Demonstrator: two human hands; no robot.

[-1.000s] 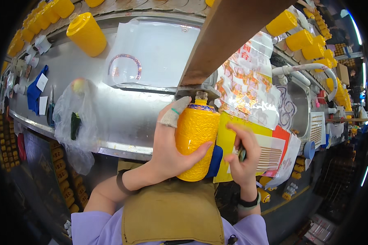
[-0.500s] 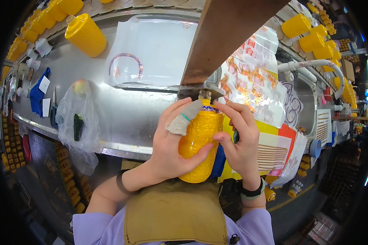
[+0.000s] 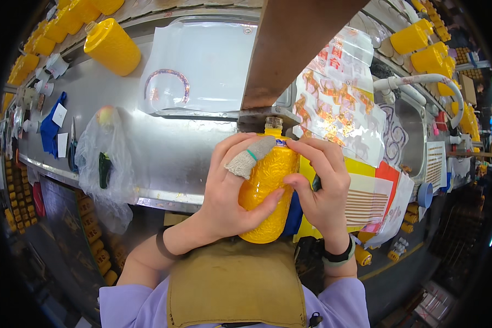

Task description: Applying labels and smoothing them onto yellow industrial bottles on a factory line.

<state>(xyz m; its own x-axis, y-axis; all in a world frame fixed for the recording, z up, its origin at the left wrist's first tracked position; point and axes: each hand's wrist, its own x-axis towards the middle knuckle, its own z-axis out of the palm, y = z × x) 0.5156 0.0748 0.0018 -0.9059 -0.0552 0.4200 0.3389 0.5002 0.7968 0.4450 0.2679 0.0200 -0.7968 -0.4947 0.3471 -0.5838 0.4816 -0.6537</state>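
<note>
A yellow embossed bottle (image 3: pixel 270 177) with a clear glass neck leans against my body, its mouth pointing away from me. My left hand (image 3: pixel 222 191) wraps its left side, thumb along the front; a grey knitted finger cover (image 3: pixel 250 157) sits on one finger. On the right, my right hand (image 3: pixel 327 191) presses its index fingertip to a blue-and-white patterned band (image 3: pixel 281 142) at the shoulder, while its thumb touches the body. Something small and dark green (image 3: pixel 316 183) shows by the right palm; whether it is held is unclear.
A brown beam (image 3: pixel 290 49) rises just beyond the bottle. Left lie a plastic bag (image 3: pixel 87 158), scissors (image 3: pixel 72 145) and another yellow bottle (image 3: pixel 113 48). A white sheet (image 3: pixel 208 65) with a patterned strip lies ahead; decal sheets (image 3: pixel 339 104) and a curved white pipe (image 3: pixel 437 79) are right.
My right index finger has shifted slightly along the shoulder and now covers more of the patterned band. The left grip is nearly the same.
</note>
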